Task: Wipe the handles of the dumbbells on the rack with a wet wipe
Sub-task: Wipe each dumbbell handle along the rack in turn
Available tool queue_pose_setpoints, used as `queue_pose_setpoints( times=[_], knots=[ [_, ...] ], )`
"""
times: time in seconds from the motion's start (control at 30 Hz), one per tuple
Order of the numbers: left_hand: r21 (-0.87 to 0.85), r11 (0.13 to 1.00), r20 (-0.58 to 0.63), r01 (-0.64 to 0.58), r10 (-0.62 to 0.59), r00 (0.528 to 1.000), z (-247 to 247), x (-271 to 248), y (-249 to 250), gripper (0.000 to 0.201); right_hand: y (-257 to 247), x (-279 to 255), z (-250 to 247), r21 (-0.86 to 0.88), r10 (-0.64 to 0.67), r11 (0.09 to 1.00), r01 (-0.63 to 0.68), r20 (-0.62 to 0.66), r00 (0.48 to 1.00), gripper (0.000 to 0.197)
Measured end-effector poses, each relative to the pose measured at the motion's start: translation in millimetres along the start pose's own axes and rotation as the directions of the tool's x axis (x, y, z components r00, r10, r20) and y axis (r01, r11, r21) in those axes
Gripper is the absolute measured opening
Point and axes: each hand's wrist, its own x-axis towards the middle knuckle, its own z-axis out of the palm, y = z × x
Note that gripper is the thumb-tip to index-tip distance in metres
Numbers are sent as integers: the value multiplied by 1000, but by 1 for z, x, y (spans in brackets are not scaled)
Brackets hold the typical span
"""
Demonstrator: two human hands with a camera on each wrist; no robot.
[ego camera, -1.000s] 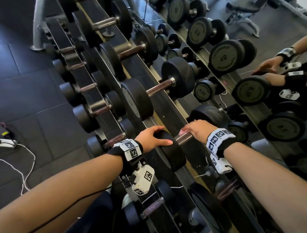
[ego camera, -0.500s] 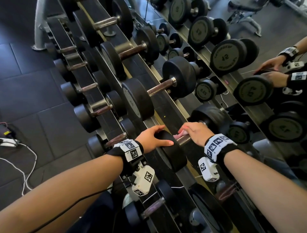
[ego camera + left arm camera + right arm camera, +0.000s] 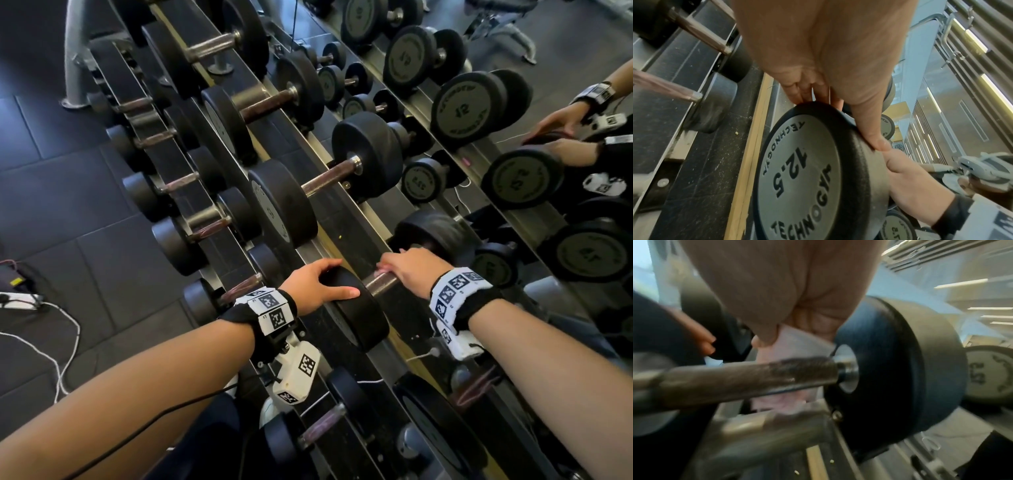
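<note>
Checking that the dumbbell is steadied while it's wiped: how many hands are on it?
2. The left hand grips the near weight head; the right hand holds the wet wipe against the handle. The reflected hands in the mirror aren't counted.

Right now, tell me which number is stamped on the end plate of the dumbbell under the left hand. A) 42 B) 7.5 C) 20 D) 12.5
D: in the left wrist view the end plate reads 12.5 with TECHNOGYM around it, and the left hand grips that weight head's rim.
</note>
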Motion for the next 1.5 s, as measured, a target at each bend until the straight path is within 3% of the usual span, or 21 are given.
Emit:
queue_pose_setpoints(
  times=[0.1, 0.2, 0.27, 0.33, 0.4, 0.47, 0.53, 0.63, 0.67, 0.73, 0.8, 0.87, 0.93, 1.03, 1.17, 1.27, 1.4, 1.5],
  knots=[
    [18, 1000, 5, -5, 5, 1000, -1, -1, 1, 82, -2, -4, 8, 143, 8, 990, 4, -82, 997, 34],
    [27, 1000, -3, -4, 4, 1000, 0, -1, 2, 82, -9, -9, 16, 299, 89, 953, -38, -157, 984, 25],
    [29, 1000, -10, -2, 3, 1000, 0, -1, 2, 82, -21, -10, 20, 406, 50, 914, 23, -168, 984, 24],
    [26, 1000, -20, -1, 2, 1000, 1, 0, 2, 83, -31, -10, 24, 568, 41, 822, 38, -126, 991, 25],
    [20, 1000, -32, -1, 2, 999, 1, 0, 3, 85, -32, -12, 19, 711, 111, 703, -23, -77, 991, 27],
    [8, 1000, -24, 1, -1, 1000, 1, 1, 4, 88, -24, -16, 11, 750, 197, 660, -48, -110, 974, 16],
    [8, 1000, -15, 2, -2, 1000, 0, 2, 5, 89, -9, -23, 7, 778, 353, 626, -50, -226, 908, 16],
    [28, 1000, -8, 2, -2, 1000, -2, 5, 6, 88, 3, -30, 5, 795, 551, 606, 36, -452, 702, 27],
    [38, 999, -5, 5, -5, 1000, -2, 5, 6, 88, 3, -31, 7, 766, 554, 642, 38, -497, 668, 27],
    [69, 998, 7, 9, -10, 1000, -3, 6, 5, 85, -2, -31, 12, 698, 505, 716, -6, -512, 695, 27],
    [92, 996, 9, 9, -10, 1000, -4, 8, 5, 84, -11, -32, 24, 570, 393, 818, -83, -448, 803, 38],
    [117, 993, 13, 9, -10, 1000, -6, 10, 6, 85, -22, -33, 37, 469, 337, 866, -174, -289, 896, 47],
    [149, 989, 26, 7, -11, 1000, -7, 12, 7, 86, -33, -33, 48, 466, 353, 856, -222, -216, 910, 33],
    [175, 985, 22, 4, -8, 1000, -8, 13, 7, 87, -49, -37, 52, 527, 345, 830, -181, -231, 910, 22],
    [195, 981, 34, -1, -6, 999, -8, 15, 8, 85, -64, -39, 52, 627, 303, 767, -139, -161, 939, 25],
    [201, 980, 53, -6, -5, 999, -9, 17, 7, 84, -67, -39, 43, 820, 401, 546, -169, -79, 913, 26],
    [166, 986, 59, -18, 8, 998, -11, 20, 5, 92, -64, -53, 42, 916, 606, 390, -91, -181, 775, 27],
    [168, 986, 71, -21, 9, 997, -13, 23, 5, 96, -69, -60, 48, 961, 649, 278, 11, -196, 735, 27]
  ],
)
